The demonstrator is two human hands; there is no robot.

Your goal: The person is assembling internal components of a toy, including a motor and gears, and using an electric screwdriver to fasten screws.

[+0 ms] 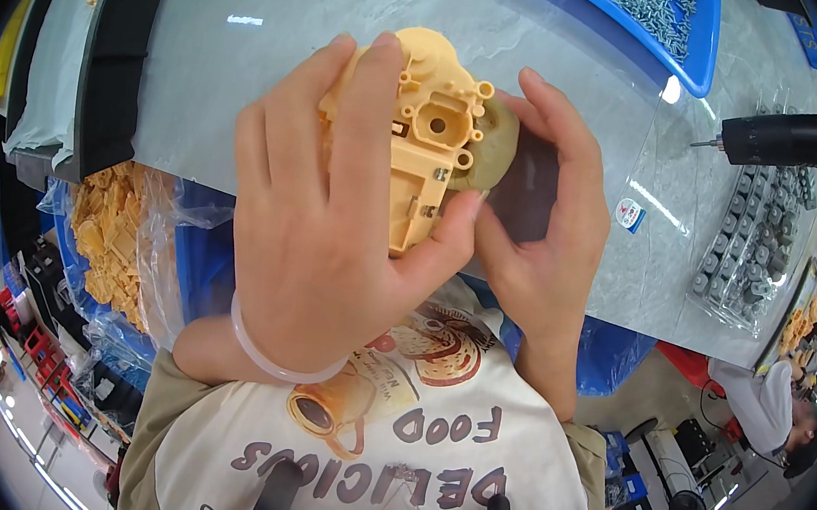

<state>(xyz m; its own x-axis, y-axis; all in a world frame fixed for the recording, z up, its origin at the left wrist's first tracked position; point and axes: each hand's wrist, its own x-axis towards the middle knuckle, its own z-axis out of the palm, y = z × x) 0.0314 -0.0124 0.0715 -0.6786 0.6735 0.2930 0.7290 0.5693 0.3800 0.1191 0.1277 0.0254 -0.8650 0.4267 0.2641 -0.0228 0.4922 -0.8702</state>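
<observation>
A pale orange moulded plastic housing [427,172] with round posts, a square recess and small metal contacts rests in my left hand [321,186]. The fingers of that hand lie over its left side, and the thumb presses along its lower right edge. Partly hidden behind the housing is a rounded, olive-yellow block [492,149]; its kind is unclear. My right hand [557,211] is just right of the block, fingers and thumb apart in a curve. Its fingertips come close to the block; whether they touch it I cannot tell. Nothing shows in its grasp.
A blue bin of screws [643,11] stands on the grey table [219,66] at the far right. A dark-handled screwdriver [789,141] juts in above a clear tray of dark parts [753,242]. At left, a plastic-lined bin holds orange parts [112,234]. Another person [761,407] sits at right.
</observation>
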